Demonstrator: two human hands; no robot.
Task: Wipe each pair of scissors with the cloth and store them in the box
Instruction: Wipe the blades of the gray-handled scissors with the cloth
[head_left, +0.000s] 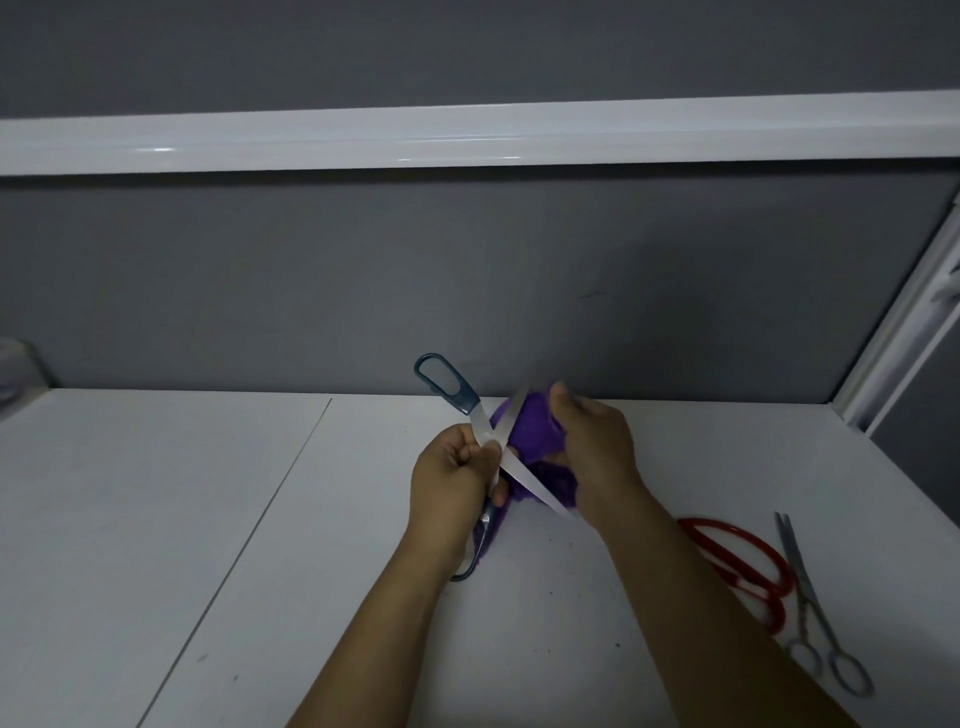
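At the middle of the white table (156, 519), the blue-handled scissors (480, 418) are held off the surface, opened into an X. The left hand (449, 486) is curled round the lower handle's shank just below the pivot. The right hand (597, 447) is closed on the purple cloth (535, 431), which is pinched between thumb and fingers round the blade pointing up and away, its tip blurred. The other blade runs down to the right beneath the right wrist, uncovered. The wrapped blade's long axis lies from the pivot toward the far right, so a wipe is judged to run along it, outward from the left hand's grip; the right hand is the nearer. 3 pairs of scissors are counted: 1 in hand, plus the red-handled scissors (737, 530) and the silver scissors (797, 564) lying close together at the right. 1 cloth is seen. No box can be made out; a blurred object (15, 369) at the left edge cannot be identified.
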